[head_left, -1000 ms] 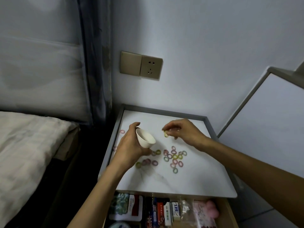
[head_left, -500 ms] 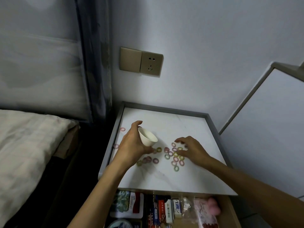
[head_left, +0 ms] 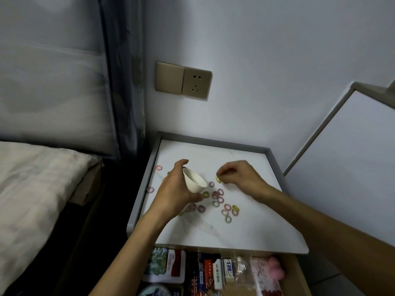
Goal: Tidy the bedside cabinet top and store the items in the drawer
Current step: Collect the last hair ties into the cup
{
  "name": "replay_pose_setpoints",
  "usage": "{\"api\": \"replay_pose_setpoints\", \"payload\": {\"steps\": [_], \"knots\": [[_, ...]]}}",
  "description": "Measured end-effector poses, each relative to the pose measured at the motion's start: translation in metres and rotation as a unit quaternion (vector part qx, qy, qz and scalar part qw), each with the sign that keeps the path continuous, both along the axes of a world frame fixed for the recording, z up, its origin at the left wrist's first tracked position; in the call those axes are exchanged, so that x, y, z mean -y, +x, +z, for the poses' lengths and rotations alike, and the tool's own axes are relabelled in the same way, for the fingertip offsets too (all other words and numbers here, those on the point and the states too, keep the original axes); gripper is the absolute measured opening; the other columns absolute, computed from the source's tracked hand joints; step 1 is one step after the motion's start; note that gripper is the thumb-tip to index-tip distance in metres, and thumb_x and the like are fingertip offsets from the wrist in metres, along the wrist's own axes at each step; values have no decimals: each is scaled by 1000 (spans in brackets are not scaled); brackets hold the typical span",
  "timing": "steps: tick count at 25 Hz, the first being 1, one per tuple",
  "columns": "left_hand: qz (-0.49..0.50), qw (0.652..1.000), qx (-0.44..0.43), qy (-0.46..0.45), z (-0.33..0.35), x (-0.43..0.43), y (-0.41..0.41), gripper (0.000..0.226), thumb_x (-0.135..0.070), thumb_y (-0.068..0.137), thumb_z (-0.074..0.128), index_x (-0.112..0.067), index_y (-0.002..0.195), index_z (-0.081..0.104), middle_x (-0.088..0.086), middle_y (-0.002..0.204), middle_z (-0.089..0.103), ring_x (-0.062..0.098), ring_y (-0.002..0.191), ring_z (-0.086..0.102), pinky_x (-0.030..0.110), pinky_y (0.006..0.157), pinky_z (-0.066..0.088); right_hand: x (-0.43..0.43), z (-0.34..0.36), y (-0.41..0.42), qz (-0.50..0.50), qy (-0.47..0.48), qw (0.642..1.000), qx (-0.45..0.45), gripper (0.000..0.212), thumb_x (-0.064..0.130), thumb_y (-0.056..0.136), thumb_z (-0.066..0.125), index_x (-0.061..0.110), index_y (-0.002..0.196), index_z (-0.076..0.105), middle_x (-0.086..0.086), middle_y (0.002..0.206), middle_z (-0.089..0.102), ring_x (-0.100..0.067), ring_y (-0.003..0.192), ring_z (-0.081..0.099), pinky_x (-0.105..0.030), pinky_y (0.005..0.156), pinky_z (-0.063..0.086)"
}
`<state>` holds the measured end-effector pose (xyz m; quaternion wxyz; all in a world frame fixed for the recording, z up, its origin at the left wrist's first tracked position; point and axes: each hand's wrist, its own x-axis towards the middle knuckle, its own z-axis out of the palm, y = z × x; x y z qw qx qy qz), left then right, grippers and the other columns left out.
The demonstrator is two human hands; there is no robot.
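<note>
since half a second ago my right hand (head_left: 239, 177) has lifted off the pile, pinching a yellow band (head_left: 218, 179) at three o'clock of the white cup (head_left: 193, 183), which my left hand (head_left: 174, 194) grips tilted. collecting step, i judge: next, drop it in the cup. loose bands (head_left: 215, 202) remain on the cabinet top (head_left: 245, 231), with the drawer (head_left: 299, 276) open at six o'clock.

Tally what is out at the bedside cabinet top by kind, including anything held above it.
cup, gripped by the left hand: 1
hair tie, pinched by the right hand: 1
hair ties lying on the cabinet top: about 17, some half hidden behind the left hand
Total: about 19
</note>
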<state>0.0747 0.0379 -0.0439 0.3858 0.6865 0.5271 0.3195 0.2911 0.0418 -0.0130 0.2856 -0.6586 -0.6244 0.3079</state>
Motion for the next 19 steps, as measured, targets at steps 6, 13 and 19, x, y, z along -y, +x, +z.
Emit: {"api": "replay_pose_setpoints", "payload": {"steps": [6, 13, 19], "knots": [[-26, 999, 26, 8, 1, 2, 5, 102, -17, 61, 90, -27, 144, 32, -17, 106, 57, 8, 90, 56, 9, 60, 41, -3, 38, -54, 170, 45, 984, 29, 10, 6, 80, 75, 12, 88, 77, -1, 83, 75, -13, 80, 71, -28, 79, 57], [-6, 1000, 29, 4, 3, 2, 0, 102, -19, 61, 90, -31, 144, 31, -3, 117, 53, 19, 101, 54, 20, 71, 46, -15, 35, -39, 127, 64, 990, -7, 18, -1, 79, 73, 16, 85, 73, -2, 83, 74, -3, 73, 66, -15, 70, 51], [38, 999, 21, 5, 2, -3, -10, 104, -14, 58, 92, -25, 144, 34, 1, 122, 53, 23, 109, 52, 38, 91, 49, -21, -30, 2, 92, -80, 970, 211, 54, 34, 77, 80, 24, 126, 60, -1, 120, 55, -12, 100, 56, -24, 86, 44]]}}
